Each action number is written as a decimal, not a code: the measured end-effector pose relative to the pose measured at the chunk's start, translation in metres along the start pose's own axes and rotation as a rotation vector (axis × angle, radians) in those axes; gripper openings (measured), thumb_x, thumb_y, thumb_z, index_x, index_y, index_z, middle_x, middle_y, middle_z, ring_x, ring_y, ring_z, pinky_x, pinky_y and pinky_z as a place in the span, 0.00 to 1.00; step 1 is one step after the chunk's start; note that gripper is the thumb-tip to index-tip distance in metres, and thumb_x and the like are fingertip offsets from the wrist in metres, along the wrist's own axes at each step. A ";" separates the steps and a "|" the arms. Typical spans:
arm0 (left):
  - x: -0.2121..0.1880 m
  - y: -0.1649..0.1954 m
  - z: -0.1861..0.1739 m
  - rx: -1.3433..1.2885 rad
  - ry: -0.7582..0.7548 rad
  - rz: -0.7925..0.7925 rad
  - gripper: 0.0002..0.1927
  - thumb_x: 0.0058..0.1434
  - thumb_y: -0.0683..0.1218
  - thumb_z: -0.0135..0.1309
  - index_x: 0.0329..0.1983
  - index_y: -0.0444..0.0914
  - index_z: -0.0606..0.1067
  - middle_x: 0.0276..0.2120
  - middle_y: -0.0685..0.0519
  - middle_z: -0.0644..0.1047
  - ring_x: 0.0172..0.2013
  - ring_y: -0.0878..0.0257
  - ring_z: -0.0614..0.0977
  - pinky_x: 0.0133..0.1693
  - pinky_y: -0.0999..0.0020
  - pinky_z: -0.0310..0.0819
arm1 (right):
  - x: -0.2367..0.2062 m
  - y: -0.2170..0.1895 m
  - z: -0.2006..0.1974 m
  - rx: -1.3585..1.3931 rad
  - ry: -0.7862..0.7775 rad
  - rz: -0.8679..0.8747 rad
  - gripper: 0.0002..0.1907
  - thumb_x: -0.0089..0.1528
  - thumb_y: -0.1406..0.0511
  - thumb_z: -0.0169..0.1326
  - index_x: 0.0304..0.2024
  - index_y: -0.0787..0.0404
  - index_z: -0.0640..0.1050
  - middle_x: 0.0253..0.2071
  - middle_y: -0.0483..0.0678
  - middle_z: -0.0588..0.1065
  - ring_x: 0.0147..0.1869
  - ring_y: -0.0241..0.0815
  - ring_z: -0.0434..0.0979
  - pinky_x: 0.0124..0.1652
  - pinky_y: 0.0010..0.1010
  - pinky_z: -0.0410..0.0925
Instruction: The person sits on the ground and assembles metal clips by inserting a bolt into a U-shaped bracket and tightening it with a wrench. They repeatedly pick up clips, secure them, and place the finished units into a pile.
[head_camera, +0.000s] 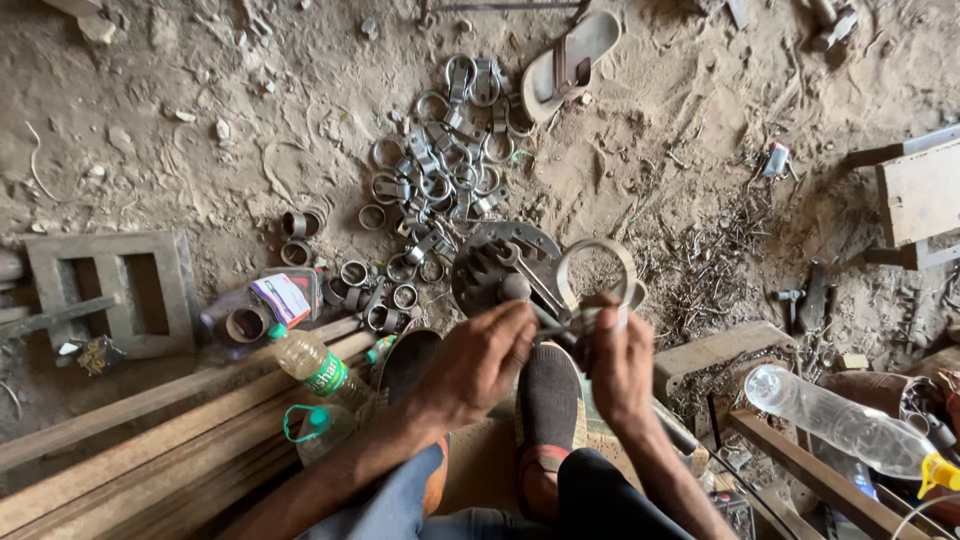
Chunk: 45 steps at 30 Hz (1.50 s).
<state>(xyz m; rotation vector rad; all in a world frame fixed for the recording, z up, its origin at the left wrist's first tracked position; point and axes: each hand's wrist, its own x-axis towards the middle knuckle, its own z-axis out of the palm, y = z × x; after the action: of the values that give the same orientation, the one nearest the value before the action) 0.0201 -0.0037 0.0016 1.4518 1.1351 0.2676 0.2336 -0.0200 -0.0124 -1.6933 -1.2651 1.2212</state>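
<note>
Both hands over round metal plate (500, 262) on dirt floor (200, 150). Right hand (622, 365) grips metal ring clamp (597, 275), loop upright. Left hand (480, 362) fingers closed on clamp's lower end beside it. Heap of ring clamps (440, 170) lies just beyond plate; sandal (570, 62) farther off

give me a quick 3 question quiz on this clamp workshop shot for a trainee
1. True or false: the right hand grips a metal ring clamp.
2. What lies nearest the pile of clamps at the top? A) a sandal B) a hammer C) a glove
3. Fill in: the bottle with the green cap lies on the wooden ____.

Key: 1 true; 2 A, the sandal; 3 planks. The left hand works beside the right, over the round metal disc.
</note>
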 end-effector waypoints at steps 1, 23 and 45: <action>-0.001 -0.005 0.000 -0.040 0.081 0.084 0.15 0.76 0.52 0.38 0.40 0.39 0.70 0.27 0.53 0.70 0.26 0.56 0.73 0.31 0.59 0.70 | 0.002 0.002 -0.005 0.008 0.012 0.001 0.34 0.69 0.41 0.35 0.37 0.61 0.77 0.21 0.41 0.70 0.17 0.30 0.63 0.15 0.26 0.58; -0.002 -0.017 -0.044 -1.413 0.002 -0.138 0.12 0.73 0.53 0.43 0.46 0.40 0.72 0.38 0.57 0.72 0.27 0.69 0.66 0.37 0.66 0.70 | 0.007 -0.057 0.011 -0.386 -0.644 -0.003 0.26 0.65 0.50 0.50 0.26 0.67 0.74 0.16 0.57 0.65 0.18 0.49 0.63 0.25 0.43 0.62; -0.017 -0.123 -0.112 -0.336 0.502 0.063 0.10 0.63 0.41 0.61 0.48 0.35 0.81 0.34 0.44 0.85 0.34 0.67 0.83 0.41 0.72 0.76 | 0.021 -0.062 0.001 0.083 -0.177 0.286 0.24 0.71 0.49 0.41 0.45 0.61 0.77 0.21 0.40 0.67 0.23 0.33 0.62 0.24 0.33 0.58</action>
<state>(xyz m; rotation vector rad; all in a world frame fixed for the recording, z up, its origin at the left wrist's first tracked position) -0.1284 0.0311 -0.0676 1.1482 1.3637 0.8616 0.2153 0.0183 0.0373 -1.7795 -1.0797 1.5997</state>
